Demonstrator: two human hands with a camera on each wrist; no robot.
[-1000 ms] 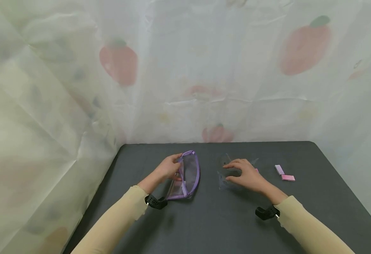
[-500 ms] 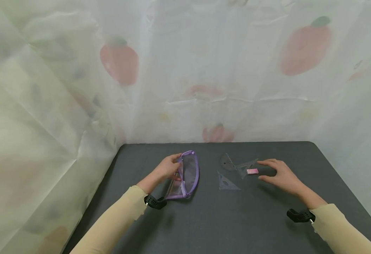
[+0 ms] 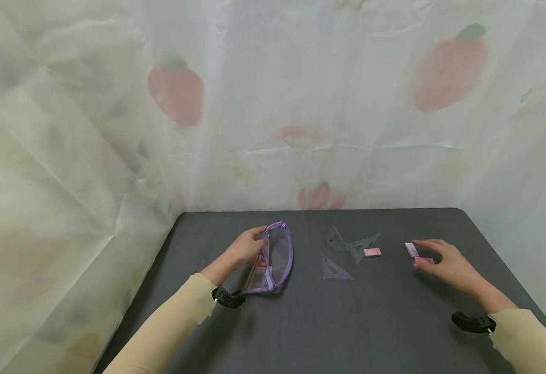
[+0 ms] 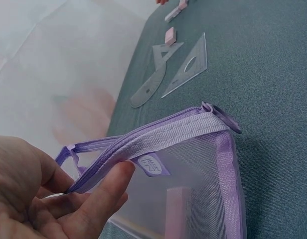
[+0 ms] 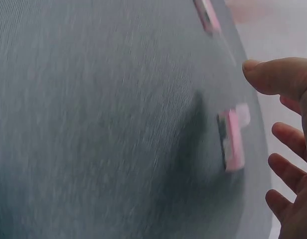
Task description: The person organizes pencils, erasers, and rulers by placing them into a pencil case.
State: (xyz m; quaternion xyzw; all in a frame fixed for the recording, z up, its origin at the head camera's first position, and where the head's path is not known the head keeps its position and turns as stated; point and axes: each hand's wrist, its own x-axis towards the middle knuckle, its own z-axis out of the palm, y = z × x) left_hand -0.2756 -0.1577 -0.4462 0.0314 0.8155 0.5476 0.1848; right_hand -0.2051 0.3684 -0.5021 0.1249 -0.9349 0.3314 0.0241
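Your left hand pinches the unzipped pouch at left; one pink block seems already inside. Out on the surface, to its right: protractor, two set squares, three erasers. Your right hand, wide, holds nothing beside the rightmost two.

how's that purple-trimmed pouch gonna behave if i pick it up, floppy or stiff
The pouch will probably flex, as its sides look like thin mesh, though the purple trim may hold some shape. It is likely light: little shows inside besides a pink block. Tipping it might spill that, since its mouth looks open.
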